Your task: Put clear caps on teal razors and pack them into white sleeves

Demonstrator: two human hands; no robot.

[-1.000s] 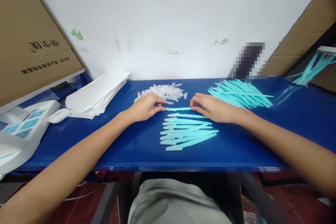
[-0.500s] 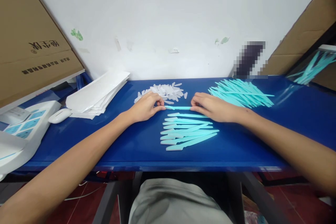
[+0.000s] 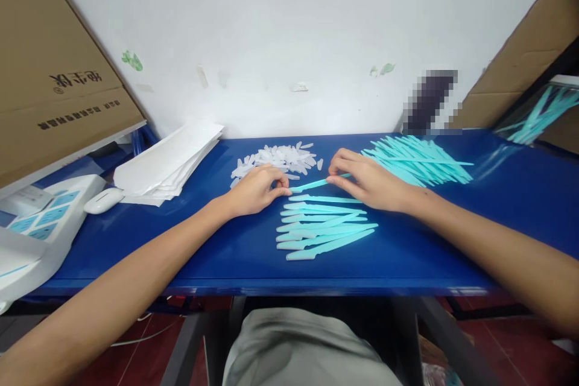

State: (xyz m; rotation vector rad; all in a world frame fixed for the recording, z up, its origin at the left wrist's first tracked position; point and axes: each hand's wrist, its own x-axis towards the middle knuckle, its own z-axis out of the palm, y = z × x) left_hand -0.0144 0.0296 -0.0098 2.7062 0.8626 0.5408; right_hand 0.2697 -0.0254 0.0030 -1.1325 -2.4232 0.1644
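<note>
Between my hands is a turquoise eyebrow razor (image 3: 312,184), tilted slightly up to the right. My left hand (image 3: 259,189) pinches its left end, where the fingers hide the tip. The thumb and fingers of my right hand (image 3: 359,178) close on its handle. Just below, several capped razors (image 3: 323,226) lie in a loose row, their pale blade covers pointing left. Small translucent white caps (image 3: 284,158) are heaped behind my left hand. A pile of turquoise razors (image 3: 420,160) lies beyond my right hand.
White paper sheets or bags (image 3: 167,160) are stacked at left, by a white computer mouse (image 3: 104,200) and a white device with blue keys (image 3: 54,211). Cardboard boxes (image 3: 58,72) flank the blue table (image 3: 217,265). A clear container (image 3: 543,111) of turquoise sticks stands at far right.
The razor has gone from nearly level to tilted, its right end higher. My left hand has shifted slightly right, and the right hand has lifted a little.
</note>
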